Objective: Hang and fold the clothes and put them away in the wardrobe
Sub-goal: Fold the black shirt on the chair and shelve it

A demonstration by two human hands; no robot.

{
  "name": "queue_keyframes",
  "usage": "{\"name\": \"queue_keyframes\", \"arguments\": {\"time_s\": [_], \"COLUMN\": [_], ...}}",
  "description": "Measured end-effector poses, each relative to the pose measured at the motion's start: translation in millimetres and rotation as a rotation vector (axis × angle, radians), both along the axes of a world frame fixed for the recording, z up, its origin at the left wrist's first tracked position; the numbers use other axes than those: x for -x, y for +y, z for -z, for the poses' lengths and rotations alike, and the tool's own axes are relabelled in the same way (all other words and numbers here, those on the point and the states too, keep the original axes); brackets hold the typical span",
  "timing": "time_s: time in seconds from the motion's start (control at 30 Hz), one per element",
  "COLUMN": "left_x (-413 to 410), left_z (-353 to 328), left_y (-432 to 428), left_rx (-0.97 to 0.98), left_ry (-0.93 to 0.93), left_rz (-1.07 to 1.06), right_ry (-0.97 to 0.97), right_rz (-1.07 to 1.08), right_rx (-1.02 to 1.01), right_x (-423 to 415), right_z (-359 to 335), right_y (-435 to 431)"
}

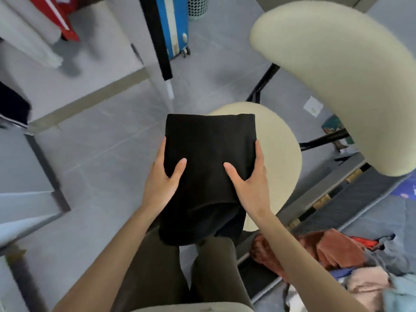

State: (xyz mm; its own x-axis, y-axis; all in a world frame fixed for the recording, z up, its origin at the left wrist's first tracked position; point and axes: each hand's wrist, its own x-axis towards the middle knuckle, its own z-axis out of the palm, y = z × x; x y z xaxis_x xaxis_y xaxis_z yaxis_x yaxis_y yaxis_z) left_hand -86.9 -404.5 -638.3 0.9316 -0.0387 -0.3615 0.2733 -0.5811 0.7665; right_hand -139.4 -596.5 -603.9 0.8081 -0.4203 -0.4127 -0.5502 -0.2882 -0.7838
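A folded black garment is held flat in the air in front of me, above the floor and the front of a cream chair seat. My left hand grips its left edge, thumb on top and fingers underneath. My right hand grips its right edge the same way. The garment's near end hangs down loosely toward my legs. The wardrobe stands open at the left, its pale floor panel showing, with white, red and dark clothes hanging inside.
The chair's cream backrest fills the upper right. A bed edge at right carries a pile of rust, pink, blue and grey clothes. A blue suitcase stands at the back. Grey tiled floor lies between.
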Motion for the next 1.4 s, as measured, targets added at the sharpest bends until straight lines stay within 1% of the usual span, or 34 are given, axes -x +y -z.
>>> {"name": "queue_keyframes", "arguments": {"time_s": [0.13, 0.23, 0.33, 0.4, 0.5, 0.63, 0.67, 0.7, 0.73, 0.8, 0.87, 0.9, 0.97, 1.0, 1.03, 1.07, 1.1, 1.17, 1.2, 1.3, 1.4], "left_x": [24, 43, 54, 57, 55, 45, 41, 38, 33, 22, 10, 4, -3, -5, -6, -8, -13, -23, -29, -47, -71], "left_z": [-48, -88, -134, -167, -220, -286, -304, -321, -339, -374, -411, -430, -466, -482, -495, -506, -510, -517, -517, -526, -546], "left_y": [52, 100, 154, 190, 248, 318, 332, 345, 356, 375, 392, 402, 422, 430, 437, 439, 442, 444, 446, 452, 452], "left_rx": [0.105, 0.147, 0.187, 0.151, 0.075, 0.069, 0.03, -0.001, -0.003, 0.153, 0.343, 0.476, 0.804, 0.923, 0.94, 0.897, 0.789, 0.606, 0.565, 0.579, 0.579], "left_ry": [0.07, 0.072, 0.08, 0.056, -0.087, -0.236, -0.304, -0.376, -0.454, -0.526, -0.536, -0.538, -0.535, -0.532, -0.533, -0.528, -0.547, -0.621, -0.655, -0.759, -0.788], "left_rz": [-0.233, -0.361, -0.548, -0.616, -0.65, -0.683, -0.682, -0.67, -0.656, -0.635, -0.598, -0.575, -0.533, -0.528, -0.511, -0.488, -0.473, -0.48, -0.495, -0.52, -0.52], "right_ry": [-0.057, -0.075, -0.05, -0.038, -0.092, -0.207, -0.203, -0.158, -0.088, 0.02, 0.033, 0.018, -0.031, -0.065, -0.109, -0.163, -0.234, -0.413, -0.489, -0.685, -0.768], "right_rz": [-0.271, -0.511, -0.638, -0.697, -0.778, -0.832, -0.828, -0.815, -0.793, -0.738, -0.705, -0.664, -0.607, -0.621, -0.652, -0.7, -0.739, -0.756, -0.752, -0.704, -0.649], "right_rx": [-0.063, -0.184, -0.328, -0.335, -0.244, -0.206, -0.231, -0.314, -0.453, -0.743, -0.923, -0.999, -1.125, -1.129, -1.074, -0.973, -0.843, -0.617, -0.553, -0.473, -0.435], "right_x": [-16, -29, -47, -63, -89, -119, -125, -131, -138, -155, -173, -180, -190, -193, -194, -195, -197, -199, -201, -208, -223], "right_z": [-37, -68, -103, -133, -185, -254, -274, -292, -310, -343, -371, -385, -413, -426, -439, -449, -456, -466, -468, -477, -499], "right_y": [33, 67, 107, 140, 193, 261, 277, 292, 306, 329, 346, 352, 359, 363, 367, 372, 378, 391, 396, 406, 411]}}
